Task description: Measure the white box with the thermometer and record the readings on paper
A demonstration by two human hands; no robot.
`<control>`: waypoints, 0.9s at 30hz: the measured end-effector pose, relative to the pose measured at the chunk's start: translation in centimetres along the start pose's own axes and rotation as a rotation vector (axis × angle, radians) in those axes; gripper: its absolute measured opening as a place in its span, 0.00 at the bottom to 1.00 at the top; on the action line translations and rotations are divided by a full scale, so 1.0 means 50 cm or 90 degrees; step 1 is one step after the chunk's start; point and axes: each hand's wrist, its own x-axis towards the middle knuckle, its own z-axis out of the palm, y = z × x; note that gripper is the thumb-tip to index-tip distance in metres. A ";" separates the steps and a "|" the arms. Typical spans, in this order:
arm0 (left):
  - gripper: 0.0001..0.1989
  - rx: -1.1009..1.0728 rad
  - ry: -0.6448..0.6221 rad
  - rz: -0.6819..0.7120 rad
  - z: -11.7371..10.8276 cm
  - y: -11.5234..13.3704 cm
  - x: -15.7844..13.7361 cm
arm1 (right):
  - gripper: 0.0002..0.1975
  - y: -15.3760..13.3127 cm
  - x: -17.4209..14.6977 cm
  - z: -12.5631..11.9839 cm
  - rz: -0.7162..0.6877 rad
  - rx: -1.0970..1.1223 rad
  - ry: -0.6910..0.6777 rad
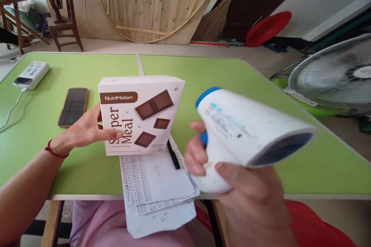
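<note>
My left hand [92, 125] grips a white box [145, 114] of NutriMotion Super Meal by its left side, thumb across the printed front. The box stands upright over a stack of written sheets [162, 185], its front with chocolate pieces turned towards me. To the right, my right hand [246, 185] is wrapped round the handle of a white and blue infrared thermometer gun [232, 123]. The blue-ringed nose of the gun points left and away, near the box but apart from it. Its wide dark end faces me. A black pen [173, 154] lies on the sheets, partly behind the box.
A phone [73, 106] and a white power bank [32, 74] with a cable lie on the left of the green table [203, 71]. At the right edge stands a fan [336, 73]. Beyond are a chair [66, 27], a broom [217, 17] and a red basin [268, 29].
</note>
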 end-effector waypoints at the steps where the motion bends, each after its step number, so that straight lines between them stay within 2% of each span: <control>1: 0.31 0.001 -0.007 0.013 0.000 0.000 0.000 | 0.18 0.007 -0.014 0.022 0.038 0.048 -0.014; 4: 0.33 0.017 -0.010 0.035 0.000 -0.001 -0.001 | 0.18 0.033 -0.033 0.072 0.112 0.099 -0.003; 7: 0.36 0.037 -0.004 0.033 -0.002 -0.005 -0.004 | 0.17 0.054 -0.023 0.094 0.127 0.082 0.009; 11: 0.37 0.054 -0.003 0.014 -0.004 -0.011 -0.006 | 0.15 0.066 -0.002 0.101 0.109 0.057 0.032; 16: 0.31 0.064 0.003 0.007 -0.003 -0.008 -0.004 | 0.11 0.066 0.001 0.108 0.101 0.050 0.044; 21: 0.32 0.051 -0.005 0.011 -0.003 -0.007 -0.003 | 0.06 0.067 0.003 0.108 0.096 0.050 0.017; 27: 0.32 0.046 -0.011 0.020 -0.003 -0.011 -0.002 | 0.06 0.068 0.007 0.108 0.101 0.040 0.027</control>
